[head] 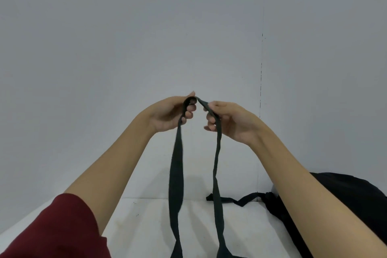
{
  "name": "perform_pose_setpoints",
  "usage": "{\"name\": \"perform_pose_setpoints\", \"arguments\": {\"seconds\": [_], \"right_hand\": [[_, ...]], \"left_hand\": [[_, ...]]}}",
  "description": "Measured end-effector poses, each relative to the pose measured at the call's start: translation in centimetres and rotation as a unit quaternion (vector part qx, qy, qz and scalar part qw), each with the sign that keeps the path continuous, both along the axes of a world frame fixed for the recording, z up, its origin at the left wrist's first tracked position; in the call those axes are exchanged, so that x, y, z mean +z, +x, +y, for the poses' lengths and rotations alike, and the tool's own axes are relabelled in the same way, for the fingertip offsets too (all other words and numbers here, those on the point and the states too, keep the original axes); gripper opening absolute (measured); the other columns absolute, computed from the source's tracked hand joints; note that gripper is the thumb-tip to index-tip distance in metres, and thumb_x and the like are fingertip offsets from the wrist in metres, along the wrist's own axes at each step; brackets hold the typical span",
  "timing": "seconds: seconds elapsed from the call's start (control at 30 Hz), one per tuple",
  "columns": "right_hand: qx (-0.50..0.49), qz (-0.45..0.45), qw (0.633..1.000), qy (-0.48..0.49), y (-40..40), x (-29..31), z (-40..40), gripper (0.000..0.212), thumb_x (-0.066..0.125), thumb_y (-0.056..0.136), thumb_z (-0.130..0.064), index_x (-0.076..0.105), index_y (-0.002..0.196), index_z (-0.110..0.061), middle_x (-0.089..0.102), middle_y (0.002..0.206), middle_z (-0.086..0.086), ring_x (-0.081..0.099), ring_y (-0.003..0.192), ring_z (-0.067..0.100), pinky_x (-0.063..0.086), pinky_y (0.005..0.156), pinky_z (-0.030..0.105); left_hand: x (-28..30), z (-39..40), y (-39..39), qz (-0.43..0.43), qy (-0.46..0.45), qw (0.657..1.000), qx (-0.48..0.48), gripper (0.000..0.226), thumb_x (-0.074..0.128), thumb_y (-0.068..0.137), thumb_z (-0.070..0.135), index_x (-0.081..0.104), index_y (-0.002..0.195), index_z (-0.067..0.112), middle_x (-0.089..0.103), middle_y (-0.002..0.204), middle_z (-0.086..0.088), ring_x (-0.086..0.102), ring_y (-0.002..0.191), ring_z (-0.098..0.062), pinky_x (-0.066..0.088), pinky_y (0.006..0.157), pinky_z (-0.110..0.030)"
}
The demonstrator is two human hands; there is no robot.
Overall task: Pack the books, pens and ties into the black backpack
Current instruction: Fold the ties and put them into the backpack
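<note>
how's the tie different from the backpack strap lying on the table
The tie is held up by both hands, left hand and right hand, hanging in two lengths; the backpack strap lies flat on the table. The tie looks wider. Both are dark.

The tie (177, 174) hangs between both hands above the table (146, 226); the backpack (345, 199) lies right.

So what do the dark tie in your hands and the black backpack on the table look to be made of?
The long dark tie, held up by the left hand and right hand, looks like soft matte woven cloth: it hangs limp and twists. The black backpack seems a dull synthetic fabric with a flat webbing strap; weave unclear.
</note>
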State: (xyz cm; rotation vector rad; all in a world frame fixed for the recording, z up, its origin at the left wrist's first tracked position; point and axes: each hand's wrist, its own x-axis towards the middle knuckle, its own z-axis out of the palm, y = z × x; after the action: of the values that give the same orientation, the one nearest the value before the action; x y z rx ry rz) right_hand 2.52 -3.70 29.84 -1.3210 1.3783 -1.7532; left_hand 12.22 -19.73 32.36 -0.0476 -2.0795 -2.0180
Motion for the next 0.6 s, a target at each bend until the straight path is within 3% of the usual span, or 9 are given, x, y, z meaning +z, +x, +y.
{"name": "perform_pose_setpoints", "arguments": {"seconds": [0.13, 0.2, 0.3, 0.4, 0.53, 0.6], "right_hand": [[-0.082, 0.018, 0.996, -0.031, 0.3, 0.9, -1.2, 0.011, 0.060, 0.090, -0.014, 0.062, 0.080, -0.011, 0.064, 0.071, -0.002, 0.061, 0.066, 0.013, 0.051, 0.071, 0.027], [-0.127, 0.013, 0.991, -0.044, 0.3, 1.0, -1.6, 0.008, 0.063, 0.089, -0.015, 0.062, 0.083, -0.010, 0.064, 0.072, -0.003, 0.059, 0.065, 0.012, 0.050, 0.067, 0.026], [-0.147, -0.013, 0.988, -0.047, 0.3, 0.8, -2.2, 0.013, 0.063, 0.089, -0.016, 0.059, 0.077, -0.011, 0.065, 0.077, 0.001, 0.058, 0.074, 0.016, 0.049, 0.070, 0.029], [-0.098, -0.044, 0.994, -0.036, 0.3, 0.3, -2.1, 0.015, 0.057, 0.092, -0.013, 0.056, 0.077, -0.012, 0.066, 0.083, 0.004, 0.061, 0.082, 0.022, 0.050, 0.076, 0.033], [-0.042, -0.064, 0.997, -0.008, -0.1, -0.2, -1.6, 0.017, 0.054, 0.094, -0.013, 0.054, 0.076, -0.011, 0.068, 0.109, 0.015, 0.067, 0.097, 0.034, 0.049, 0.087, 0.040], [-0.025, -0.051, 0.998, 0.005, -0.1, -0.3, -1.4, 0.024, 0.056, 0.093, -0.013, 0.052, 0.070, -0.012, 0.070, 0.102, 0.013, 0.068, 0.095, 0.033, 0.050, 0.084, 0.038]], "left_hand": [[0.4, 0.8, -0.9, 0.051, 0.047, 0.998, 0.005, 0.035, 0.055, 0.090, 0.042, 0.045, 0.068, 0.018, 0.034, 0.059, 0.004, 0.035, 0.054, -0.009, 0.034, 0.055, -0.020], [0.5, 1.1, -1.1, 0.082, 0.025, 0.996, 0.009, 0.027, 0.063, 0.086, 0.034, 0.049, 0.071, 0.017, 0.039, 0.063, 0.004, 0.036, 0.058, -0.010, 0.031, 0.059, -0.022], [1.4, 1.6, -0.9, 0.097, -0.073, 0.993, -0.014, 0.019, 0.054, 0.089, 0.006, 0.053, 0.072, 0.013, 0.050, 0.064, 0.004, 0.045, 0.059, -0.010, 0.035, 0.066, -0.023], [2.5, 1.8, -0.3, 0.063, -0.174, 0.982, -0.032, 0.021, 0.049, 0.089, -0.003, 0.061, 0.086, 0.013, 0.055, 0.076, 0.000, 0.056, 0.073, -0.014, 0.046, 0.077, -0.024], [3.3, 1.5, -0.3, 0.011, -0.302, 0.953, 0.033, 0.043, 0.035, 0.090, -0.011, 0.064, 0.101, 0.018, 0.064, 0.093, 0.003, 0.058, 0.090, -0.014, 0.048, 0.086, -0.028], [3.7, 1.2, -0.4, 0.015, -0.371, 0.924, 0.094, 0.049, 0.034, 0.088, -0.011, 0.068, 0.105, 0.022, 0.067, 0.096, 0.005, 0.058, 0.095, -0.013, 0.047, 0.091, -0.027]]}}
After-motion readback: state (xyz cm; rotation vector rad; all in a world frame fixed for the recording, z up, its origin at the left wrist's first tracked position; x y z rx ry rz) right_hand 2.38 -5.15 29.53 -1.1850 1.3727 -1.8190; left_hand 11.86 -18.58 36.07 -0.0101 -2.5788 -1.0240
